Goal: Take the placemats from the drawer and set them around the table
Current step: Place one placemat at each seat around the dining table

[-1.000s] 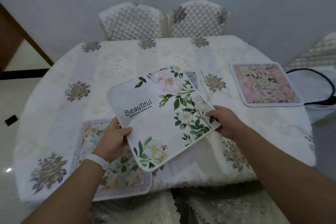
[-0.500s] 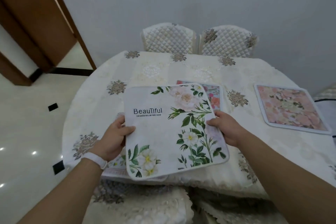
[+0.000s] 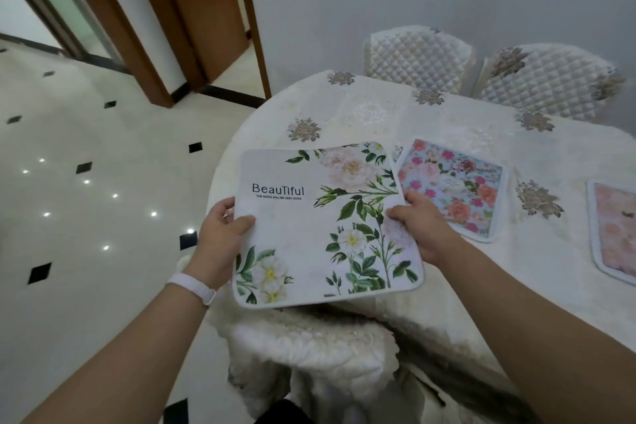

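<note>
A white placemat [image 3: 323, 224] printed with pale flowers, green leaves and the word "Beautiful" is held in the middle of the frame, raised and tilted slightly above the near left edge of the surface [image 3: 378, 113], which is covered by a cream embroidered cloth. Its left edge is pinched by the left hand [image 3: 220, 234], thumb on top and fingers underneath, with a white band worn at the wrist [image 3: 192, 287]. Its right edge is gripped the same way by the right hand [image 3: 425, 224]. Both hands are closed on the mat, so nothing else is carried. The mat is seen to stay nearly flat between the two grips, with rounded corners and a stitched border, so it is judged to be light, thin and a little flexible, not fragile; a hold at two opposite edges looks best to stop it from drooping. Just right of it, a blue placemat [image 3: 454, 189] with pink roses is laid flat on the surface. At the right edge of the frame, part of a pink placemat [image 3: 616, 234] is also laid flat. Two quilted chairs [image 3: 416, 58] are seen at the upper right, and another covered chair [image 3: 309, 348] is tucked in below the held mat. Glossy floor [image 3: 86, 200] fills the left.
</note>
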Tool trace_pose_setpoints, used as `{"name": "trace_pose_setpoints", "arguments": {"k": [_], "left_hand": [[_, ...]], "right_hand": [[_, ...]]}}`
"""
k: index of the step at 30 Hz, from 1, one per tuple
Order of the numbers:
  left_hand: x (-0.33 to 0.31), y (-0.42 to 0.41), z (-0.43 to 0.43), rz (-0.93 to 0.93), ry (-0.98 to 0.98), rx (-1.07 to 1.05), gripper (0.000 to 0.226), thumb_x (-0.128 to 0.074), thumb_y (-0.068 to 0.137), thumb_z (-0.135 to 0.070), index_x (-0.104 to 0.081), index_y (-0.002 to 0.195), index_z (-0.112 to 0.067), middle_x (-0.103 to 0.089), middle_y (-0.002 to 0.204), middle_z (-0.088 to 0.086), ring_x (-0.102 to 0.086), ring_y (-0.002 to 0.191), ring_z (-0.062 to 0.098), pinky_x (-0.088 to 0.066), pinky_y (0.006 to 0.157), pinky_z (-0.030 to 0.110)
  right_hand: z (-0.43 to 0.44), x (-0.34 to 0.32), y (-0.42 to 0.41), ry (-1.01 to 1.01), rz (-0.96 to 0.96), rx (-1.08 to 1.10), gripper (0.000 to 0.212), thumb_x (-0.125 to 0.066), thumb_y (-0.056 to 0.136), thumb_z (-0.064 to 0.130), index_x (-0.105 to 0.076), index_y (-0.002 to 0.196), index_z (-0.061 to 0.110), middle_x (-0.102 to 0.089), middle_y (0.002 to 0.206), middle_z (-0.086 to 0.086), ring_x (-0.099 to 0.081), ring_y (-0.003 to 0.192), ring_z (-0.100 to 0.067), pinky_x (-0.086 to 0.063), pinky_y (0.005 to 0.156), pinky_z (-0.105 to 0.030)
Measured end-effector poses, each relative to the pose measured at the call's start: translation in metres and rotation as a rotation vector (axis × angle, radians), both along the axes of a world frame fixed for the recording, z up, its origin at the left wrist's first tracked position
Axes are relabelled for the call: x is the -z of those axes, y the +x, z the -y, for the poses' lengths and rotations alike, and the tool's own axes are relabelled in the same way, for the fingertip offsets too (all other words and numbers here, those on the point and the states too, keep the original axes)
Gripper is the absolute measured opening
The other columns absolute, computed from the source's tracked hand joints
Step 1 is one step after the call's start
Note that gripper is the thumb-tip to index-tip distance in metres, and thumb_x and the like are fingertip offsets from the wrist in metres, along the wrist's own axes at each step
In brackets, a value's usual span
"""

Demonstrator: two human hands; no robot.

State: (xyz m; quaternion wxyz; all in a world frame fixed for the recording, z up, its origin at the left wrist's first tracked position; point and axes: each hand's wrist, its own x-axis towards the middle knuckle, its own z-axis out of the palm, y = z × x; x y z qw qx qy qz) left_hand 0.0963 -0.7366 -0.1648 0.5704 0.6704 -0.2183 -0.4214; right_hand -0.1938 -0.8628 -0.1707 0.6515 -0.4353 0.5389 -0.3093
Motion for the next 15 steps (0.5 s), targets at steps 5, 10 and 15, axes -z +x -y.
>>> {"name": "trace_pose_setpoints", "arguments": {"k": [5,10,15], "left_hand": [[-0.004,0.056,-0.032,-0.005,0.037,-0.087,0.037,-0.059,0.090,-0.001,-0.052,0.125,-0.011,-0.070,0.104,0.018,-0.068,0.084,0.036,-0.057,0.076,0.049],[0.003,0.137,-0.059,-0.039,0.040,-0.160,0.033,-0.057,0.090,0.001,-0.055,0.120,-0.012,-0.070,0.102,0.021,-0.068,0.087,0.040,-0.055,0.082,0.054],[0.018,0.246,-0.081,-0.059,0.049,-0.205,0.030,-0.058,0.089,0.001,-0.057,0.115,-0.016,-0.071,0.101,0.019,-0.068,0.081,0.035,-0.056,0.078,0.048]], "right_hand": [[-0.005,0.001,0.065,-0.021,-0.048,-0.104,0.022,-0.061,0.086,-0.002,-0.061,0.108,0.004,-0.070,0.103,-0.026,-0.069,0.092,-0.042,-0.054,0.087,-0.059],[-0.011,0.005,0.156,-0.032,-0.071,-0.205,0.022,-0.060,0.089,0.000,-0.061,0.109,0.009,-0.071,0.104,-0.021,-0.070,0.087,-0.036,-0.057,0.080,-0.051],[-0.023,0.008,0.272,-0.043,-0.127,-0.260,0.019,-0.060,0.090,0.003,-0.060,0.107,0.013,-0.072,0.100,-0.017,-0.072,0.085,-0.037,-0.060,0.072,-0.047]]}}
